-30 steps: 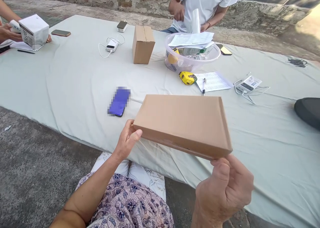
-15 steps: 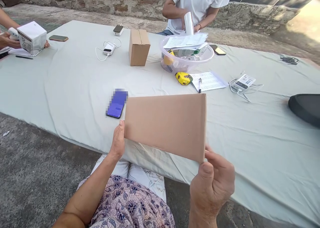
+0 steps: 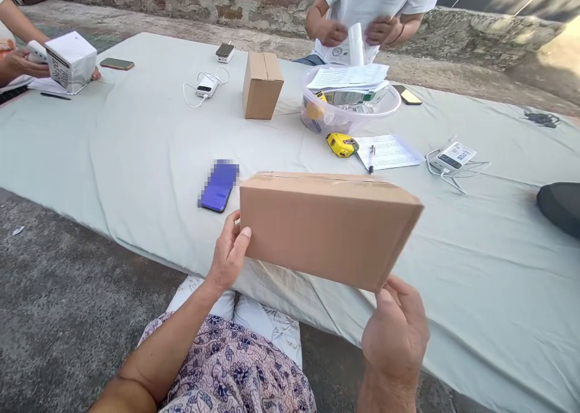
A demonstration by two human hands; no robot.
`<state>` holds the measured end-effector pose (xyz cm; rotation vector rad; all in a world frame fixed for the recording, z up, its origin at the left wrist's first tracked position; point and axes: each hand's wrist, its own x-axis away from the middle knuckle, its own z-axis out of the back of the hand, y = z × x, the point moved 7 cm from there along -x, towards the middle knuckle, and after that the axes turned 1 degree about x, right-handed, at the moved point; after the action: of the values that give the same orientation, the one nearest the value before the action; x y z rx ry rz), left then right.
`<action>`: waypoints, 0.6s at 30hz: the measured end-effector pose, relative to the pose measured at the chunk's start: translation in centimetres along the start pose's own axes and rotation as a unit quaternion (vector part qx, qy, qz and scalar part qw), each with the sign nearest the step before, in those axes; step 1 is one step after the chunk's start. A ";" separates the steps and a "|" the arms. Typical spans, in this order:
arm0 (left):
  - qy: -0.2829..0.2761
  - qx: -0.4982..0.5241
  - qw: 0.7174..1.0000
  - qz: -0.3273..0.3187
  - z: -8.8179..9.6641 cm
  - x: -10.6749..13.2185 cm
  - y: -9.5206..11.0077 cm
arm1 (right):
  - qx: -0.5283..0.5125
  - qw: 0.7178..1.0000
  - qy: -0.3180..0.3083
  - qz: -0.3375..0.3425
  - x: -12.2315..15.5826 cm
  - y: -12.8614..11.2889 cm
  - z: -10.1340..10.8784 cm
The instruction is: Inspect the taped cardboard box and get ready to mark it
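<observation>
A brown cardboard box (image 3: 317, 235) is held up in front of me, tilted so that its broad side and narrow upper face both show. My left hand (image 3: 229, 250) grips its left end, thumb on the near side. At the lower right corner, my right hand (image 3: 399, 328) is closed on the box, with some fingers hidden behind it. Just beyond my left hand a phone (image 3: 219, 186) with a lit blue screen lies on the cloth. Past the box's far edge are a pen (image 3: 371, 159), a printed sheet (image 3: 392, 152) and a yellow tape measure (image 3: 342, 145).
A second cardboard box (image 3: 263, 87) stands on the covered table (image 3: 136, 135), beside a plastic basin (image 3: 351, 120) of papers and bottles. Power banks with cables (image 3: 207, 86) lie about. A dark rounded object (image 3: 559, 208) sits at right. Two people work across the table.
The cardboard box has tipped, bringing its upper face into view, and shifted right. My left thumb now lies on its near side. The person opposite has moved their hands apart.
</observation>
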<state>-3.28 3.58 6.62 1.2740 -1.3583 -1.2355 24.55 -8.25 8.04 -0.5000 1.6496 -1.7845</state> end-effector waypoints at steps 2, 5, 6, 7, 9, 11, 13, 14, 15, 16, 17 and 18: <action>-0.037 0.019 0.999 -0.013 -0.5 0.0 0.3 | -0.004 1.000 0.006 -0.018 -0.3 0.8 0.3; -0.072 0.037 0.996 -0.024 -0.7 -0.1 0.3 | -0.021 0.999 0.007 -0.034 -0.6 1.8 0.6; -0.077 0.040 0.996 -0.025 -0.7 -0.2 0.2 | -0.029 0.999 0.011 -0.035 -0.6 2.1 0.8; -0.082 0.043 0.995 -0.023 -0.6 -0.3 0.0 | -0.031 0.999 0.019 -0.036 -0.7 2.4 1.0; -0.087 0.046 0.995 -0.018 -0.3 -0.4 -0.2 | -0.027 0.999 0.027 -0.038 -0.7 2.9 1.2; -0.086 0.046 0.995 -0.018 -0.1 -0.4 -0.2 | -0.015 0.999 0.015 -0.037 -0.7 3.0 1.0; -0.088 0.035 0.995 -0.022 -0.1 -0.3 0.0 | -0.011 0.999 -0.021 -0.041 -0.6 2.8 0.3; -0.093 0.028 0.995 -0.025 -0.2 -0.3 0.2 | -0.018 0.998 -0.041 -0.047 -0.5 2.6 -0.1; -0.102 0.022 0.994 -0.028 -0.3 -0.3 0.4 | -0.028 0.996 -0.058 -0.054 -0.4 2.4 -0.5; -0.112 0.018 0.993 -0.032 -0.4 -0.2 0.6 | -0.041 0.994 -0.075 -0.061 -0.3 2.2 -0.9; -0.121 0.016 0.992 -0.036 -0.6 -0.2 0.7 | -0.054 0.992 -0.090 -0.069 -0.2 2.2 -1.2; -0.127 0.014 0.991 -0.040 -0.6 -0.2 0.9 | -0.065 0.990 -0.102 -0.077 -0.2 2.2 -1.4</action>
<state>-2.81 3.66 7.60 1.2311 -1.5204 -1.4801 24.19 -7.14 5.77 -0.8614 1.6265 -1.6760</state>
